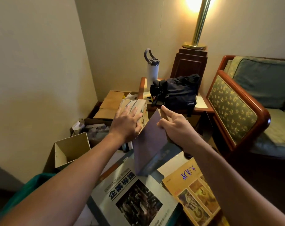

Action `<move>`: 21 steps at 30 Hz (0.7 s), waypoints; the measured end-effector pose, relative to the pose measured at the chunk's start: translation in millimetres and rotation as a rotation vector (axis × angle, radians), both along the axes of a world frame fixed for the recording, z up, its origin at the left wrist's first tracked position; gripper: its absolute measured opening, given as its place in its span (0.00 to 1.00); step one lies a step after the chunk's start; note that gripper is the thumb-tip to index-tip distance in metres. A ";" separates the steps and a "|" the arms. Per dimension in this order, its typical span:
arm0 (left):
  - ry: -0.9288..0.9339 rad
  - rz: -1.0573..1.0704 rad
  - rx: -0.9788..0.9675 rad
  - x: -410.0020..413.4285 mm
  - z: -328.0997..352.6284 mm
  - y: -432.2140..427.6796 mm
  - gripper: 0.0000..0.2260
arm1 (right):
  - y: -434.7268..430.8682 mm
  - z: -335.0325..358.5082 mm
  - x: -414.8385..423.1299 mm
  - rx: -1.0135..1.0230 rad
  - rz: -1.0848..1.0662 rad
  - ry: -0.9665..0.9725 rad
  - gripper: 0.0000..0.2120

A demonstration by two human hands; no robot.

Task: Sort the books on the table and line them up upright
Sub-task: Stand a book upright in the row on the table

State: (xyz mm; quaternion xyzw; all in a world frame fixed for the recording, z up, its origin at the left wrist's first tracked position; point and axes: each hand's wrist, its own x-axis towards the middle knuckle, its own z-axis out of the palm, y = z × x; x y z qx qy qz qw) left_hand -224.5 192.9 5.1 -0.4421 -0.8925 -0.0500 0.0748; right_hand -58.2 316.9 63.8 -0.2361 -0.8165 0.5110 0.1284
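Observation:
A purple-grey book [149, 144] stands tilted on the table, its top edge gripped by my right hand [174, 126] with the index finger stretched out. My left hand [126, 124] lies with spread fingers against a tan book [142, 111] that stands upright just behind the purple one. Flat on the table in front lie a grey book with a dark photo [132, 199] and a yellow book with blue writing [194, 191]. A dark blue book [163, 158] lies under the purple one.
An open cardboard box [71, 149] and other boxes [110, 101] sit on the floor at left. A side table holds a black bag [176, 92] and a white bottle [152, 69]. A lamp stand [190, 62] and an upholstered armchair [246, 101] stand at right.

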 end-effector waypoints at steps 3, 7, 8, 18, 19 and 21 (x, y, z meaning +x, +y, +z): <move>-0.036 -0.014 -0.011 -3.4 1.0 4.6 0.24 | 1.1 3.3 -1.3 0.042 0.029 -0.044 0.32; -0.058 -0.022 -0.012 -3.2 0.1 5.5 0.24 | 0.5 11.7 -9.3 0.180 -0.001 -0.069 0.32; -0.054 -0.023 -0.005 -2.9 -0.6 5.3 0.24 | 1.3 14.0 -12.2 0.210 -0.013 -0.070 0.32; -0.024 -0.107 -0.030 -13.8 -2.7 -1.4 0.30 | 9.9 7.5 -70.0 0.360 -0.037 -0.070 0.31; -0.001 -0.132 -0.044 -18.2 -2.5 -5.2 0.31 | 11.5 4.6 -76.2 0.366 -0.029 -0.083 0.31; 0.028 -0.182 -0.039 -27.7 -4.3 -13.0 0.33 | 16.1 -3.4 -88.1 0.370 -0.025 -0.109 0.32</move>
